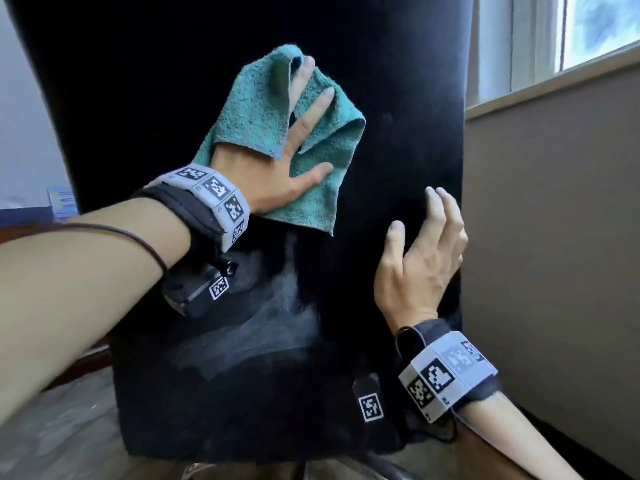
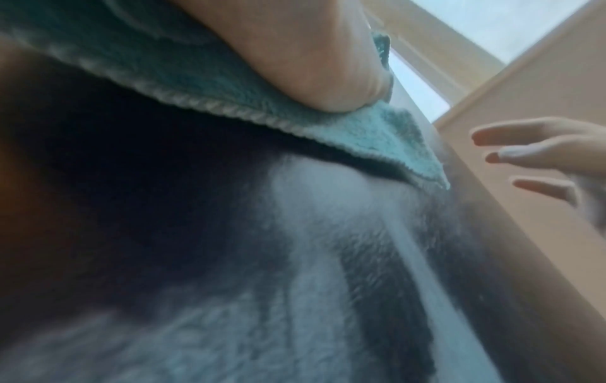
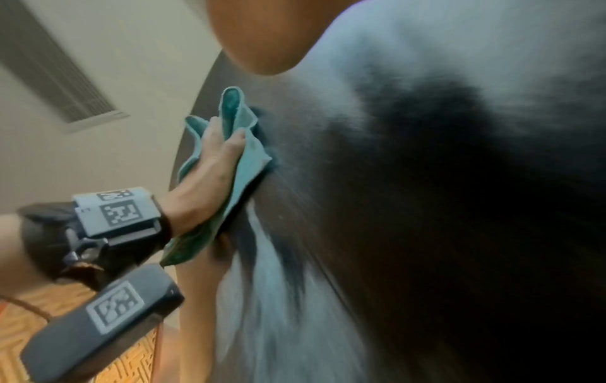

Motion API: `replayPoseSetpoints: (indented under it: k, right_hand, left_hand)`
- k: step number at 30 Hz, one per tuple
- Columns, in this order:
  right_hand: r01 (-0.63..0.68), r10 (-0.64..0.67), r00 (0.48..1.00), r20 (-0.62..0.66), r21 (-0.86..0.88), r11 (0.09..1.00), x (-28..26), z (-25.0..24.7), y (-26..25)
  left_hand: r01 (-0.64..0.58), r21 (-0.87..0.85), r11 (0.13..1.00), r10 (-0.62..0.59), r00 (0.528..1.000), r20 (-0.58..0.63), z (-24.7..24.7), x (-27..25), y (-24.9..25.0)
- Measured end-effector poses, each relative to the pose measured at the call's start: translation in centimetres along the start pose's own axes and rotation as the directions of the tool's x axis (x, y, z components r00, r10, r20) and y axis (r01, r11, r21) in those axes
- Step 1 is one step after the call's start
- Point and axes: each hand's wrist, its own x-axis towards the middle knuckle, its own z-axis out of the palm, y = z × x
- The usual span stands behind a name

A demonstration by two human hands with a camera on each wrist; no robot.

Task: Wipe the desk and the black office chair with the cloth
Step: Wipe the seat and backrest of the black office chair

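Note:
The black office chair (image 1: 398,81) fills the head view, backrest upright, seat (image 1: 242,375) below. A teal terry cloth (image 1: 256,112) lies against the backrest's middle. My left hand (image 1: 304,129) presses it flat there, fingers straight and spread, with folds of cloth draped over the knuckles. The right wrist view shows this left hand (image 3: 216,155) and the cloth (image 3: 249,155) from the side, flush on the chair (image 3: 459,207). My right hand (image 1: 415,216) hovers by the backrest's right edge, fingers loosely bent and holding nothing; the right hand (image 2: 531,155) also shows beyond the cloth's hem (image 2: 377,129).
A beige wall (image 1: 554,202) runs close along the chair's right side, with a window (image 1: 588,26) above it. Patterned floor (image 1: 52,427) shows at the lower left. A brown furniture edge (image 1: 20,230) sits at the far left.

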Motion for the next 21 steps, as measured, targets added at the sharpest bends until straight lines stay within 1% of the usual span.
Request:
replayPoseSetpoints:
  k: [1, 2, 3, 4, 5, 6, 7, 8, 9, 10, 11, 12, 13, 14, 15, 16, 17, 18, 19, 21]
  right_hand:
    - [0.043, -0.042, 0.999, -0.03, 0.025, 0.999, 1.6, 0.4, -1.0]
    - [0.059, -0.056, 0.996, -0.065, 0.054, 0.997, 3.2, 0.6, -1.9]
    - [0.057, -0.049, 0.994, -0.094, 0.081, 0.995, 4.5, 0.8, -2.7]
    - [0.054, -0.044, 0.993, -0.106, 0.091, 0.994, 5.4, 0.9, -3.5]
    - [0.069, -0.062, 0.993, -0.096, 0.076, 0.995, 5.8, 1.0, -4.1]
    - [0.114, -0.11, 0.992, -0.067, 0.051, 0.992, 5.8, 1.1, -4.5]
    - [0.184, -0.183, 0.983, -0.03, 0.047, 0.982, 5.5, 1.0, -4.8]
    - [0.262, -0.263, 0.965, 0.007, 0.075, 0.962, 5.2, 0.8, -5.0]
    - [0.325, -0.334, 0.942, 0.047, 0.134, 0.936, 4.9, 0.4, -5.2]
    - [0.37, -0.396, 0.913, 0.097, 0.211, 0.905, 4.6, -0.1, -5.2]
    - [0.399, -0.45, 0.881, 0.149, 0.281, 0.873, 4.4, -0.6, -5.3]
    - [0.409, -0.486, 0.852, 0.197, 0.331, 0.851, 4.1, -1.0, -5.4]
    - [0.399, -0.498, 0.831, 0.247, 0.36, 0.844, 3.9, -1.2, -5.6]
    - [0.361, -0.481, 0.823, 0.302, 0.377, 0.853, 3.5, -1.1, -5.7]
    - [0.29, -0.432, 0.825, 0.364, 0.384, 0.877, 3.2, -0.8, -5.8]
    - [0.204, -0.366, 0.829, 0.423, 0.381, 0.902, 2.8, -0.5, -5.8]
    - [0.137, -0.306, 0.832, 0.463, 0.362, 0.922, 2.6, -0.1, -5.7]
    - [0.112, -0.272, 0.835, 0.479, 0.336, 0.935, 2.4, 0.1, -5.6]
    - [0.14, -0.273, 0.838, 0.473, 0.296, 0.945, 2.2, 0.2, -5.5]
    - [0.29, -0.342, 0.822, 0.456, 0.181, 0.94, 1.8, 0.4, -5.4]
  left_hand:
    - [0.016, -0.02, 1.0, -0.017, 0.999, -0.03, 0.3, 0.0, 0.4]
    - [0.007, -0.049, 0.999, -0.009, 0.999, -0.051, 1.1, -0.8, 1.3]
    - [-0.042, -0.092, 0.995, 0.037, 0.998, -0.049, 2.2, -2.2, 2.4]
    - [-0.136, -0.131, 0.982, 0.133, 0.991, -0.029, 3.1, -4.0, 3.6]
    - [-0.253, -0.153, 0.955, 0.257, 0.966, 0.007, 3.8, -5.7, 4.5]
    - [-0.345, -0.178, 0.921, 0.36, 0.931, 0.06, 4.2, -7.0, 4.7]
    - [-0.375, -0.214, 0.902, 0.405, 0.907, 0.119, 4.2, -7.7, 4.5]
    - [-0.369, -0.245, 0.897, 0.414, 0.895, 0.166, 4.1, -7.7, 4.2]
    - [-0.352, -0.272, 0.895, 0.407, 0.896, 0.178, 3.9, -7.5, 3.8]
    - [-0.32, -0.292, 0.901, 0.374, 0.915, 0.15, 3.7, -7.4, 3.8]
    - [-0.261, -0.318, 0.912, 0.309, 0.944, 0.113, 3.3, -7.0, 3.8]
    - [-0.191, -0.403, 0.895, 0.245, 0.966, 0.086, 3.0, -6.7, 3.7]
    - [-0.124, -0.527, 0.841, 0.18, 0.982, 0.056, 2.8, -6.6, 3.7]
    - [-0.094, -0.634, 0.767, 0.134, 0.991, 0.015, 2.6, -6.4, 3.7]
    - [-0.061, -0.73, 0.681, 0.085, 0.996, -0.004, 2.3, -6.3, 3.7]
    - [-0.049, -0.776, 0.629, 0.034, 0.999, -0.035, 2.0, -6.1, 3.7]
    - [-0.06, -0.782, 0.62, -0.007, 0.997, -0.082, 1.6, -5.9, 3.7]
    - [-0.093, -0.756, 0.648, -0.026, 0.989, -0.144, 1.4, -5.8, 3.6]
    - [-0.117, -0.722, 0.681, -0.035, 0.981, -0.192, 1.2, -5.6, 3.4]
    - [-0.143, -0.659, 0.738, -0.035, 0.968, -0.249, 1.2, -5.5, 2.4]
